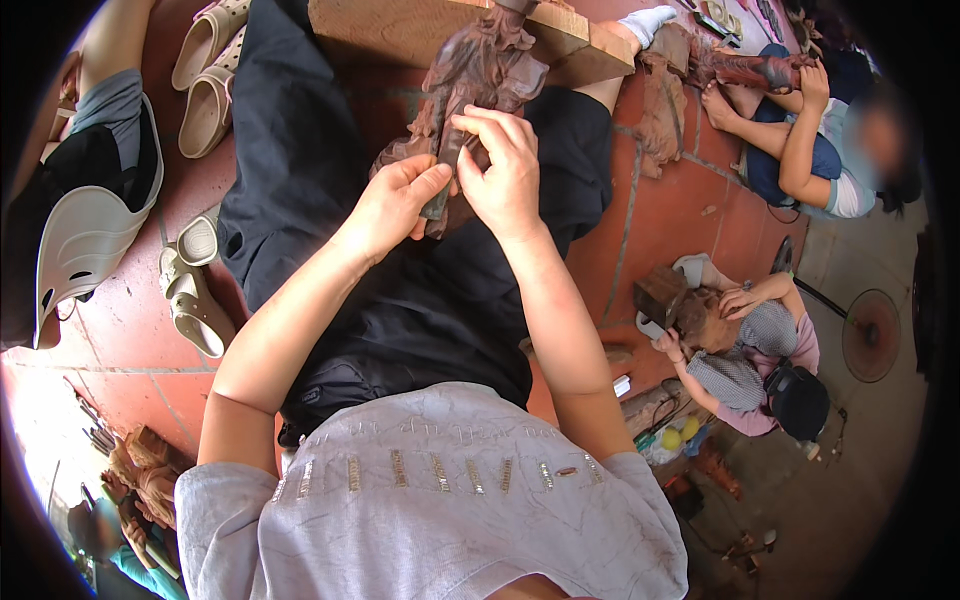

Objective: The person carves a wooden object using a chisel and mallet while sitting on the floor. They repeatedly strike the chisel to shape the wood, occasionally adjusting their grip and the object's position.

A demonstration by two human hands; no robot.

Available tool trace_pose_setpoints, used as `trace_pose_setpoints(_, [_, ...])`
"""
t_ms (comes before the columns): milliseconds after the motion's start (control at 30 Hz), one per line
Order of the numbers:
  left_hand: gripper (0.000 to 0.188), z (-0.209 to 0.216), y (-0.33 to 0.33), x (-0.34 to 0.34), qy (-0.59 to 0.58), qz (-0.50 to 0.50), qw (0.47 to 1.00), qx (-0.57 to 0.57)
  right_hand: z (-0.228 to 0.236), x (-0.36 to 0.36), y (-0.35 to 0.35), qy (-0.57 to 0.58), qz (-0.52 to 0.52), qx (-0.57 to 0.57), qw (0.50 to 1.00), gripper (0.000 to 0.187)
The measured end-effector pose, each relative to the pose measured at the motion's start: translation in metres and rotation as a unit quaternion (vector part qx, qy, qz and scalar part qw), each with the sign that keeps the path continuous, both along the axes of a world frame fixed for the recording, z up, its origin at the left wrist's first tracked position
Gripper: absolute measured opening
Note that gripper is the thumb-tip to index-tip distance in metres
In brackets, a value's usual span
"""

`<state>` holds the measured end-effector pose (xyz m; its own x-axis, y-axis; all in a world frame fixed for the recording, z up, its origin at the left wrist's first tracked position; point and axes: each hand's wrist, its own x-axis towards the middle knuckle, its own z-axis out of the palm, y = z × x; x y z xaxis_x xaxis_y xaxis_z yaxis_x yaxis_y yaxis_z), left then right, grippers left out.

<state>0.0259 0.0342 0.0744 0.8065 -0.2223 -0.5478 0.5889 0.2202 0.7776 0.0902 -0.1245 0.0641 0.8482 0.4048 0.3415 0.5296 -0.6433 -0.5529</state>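
Note:
A dark reddish-brown wooden carving (478,75) with deep folds leans between my legs, its upper part by a thick pale wood block. My left hand (395,205) is closed at the carving's lower part, thumb pressed against the fingers. A dark, flat, slightly greenish piece (436,207) shows at those fingertips; its kind is unclear. My right hand (505,170) sits just to the right, with fingers curled and thumb bent in against the carving. Whatever lies between the right thumb and fingers is hidden.
The pale wood block (400,30) lies across in front of me. Clogs (195,300) and a white plastic chair (100,240) are at left. At right, one person (800,150) holds another carving; a second (760,350) handles wood near a fan (870,335).

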Motion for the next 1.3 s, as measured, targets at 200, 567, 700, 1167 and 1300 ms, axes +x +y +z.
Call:
trace_pose_setpoints(200, [0.032,-0.004,0.005,-0.023,0.061,-0.01,0.998,0.004,-0.014,-0.025,-0.006,0.043,0.025,0.014,0.999,0.035])
trace_pose_setpoints(567, [0.032,-0.012,0.013,-0.014,0.058,-0.006,0.998,-0.021,-0.011,-0.015,0.002,0.019,0.014,0.008,1.0,0.033])
trace_pose_setpoints(700, [0.033,-0.005,0.018,-0.012,0.06,-0.009,0.998,-0.03,-0.003,-0.012,-0.001,0.024,0.039,0.0,0.999,0.033])
trace_pose_setpoints(1167, [0.034,-0.002,0.02,0.001,0.046,-0.002,0.997,-0.06,0.003,-0.003,0.004,-0.002,0.015,0.009,1.0,0.031])
trace_pose_setpoints(1300, [0.033,-0.017,0.018,-0.002,0.051,0.008,0.997,-0.057,-0.009,-0.01,0.006,0.016,-0.001,0.013,1.0,0.034])
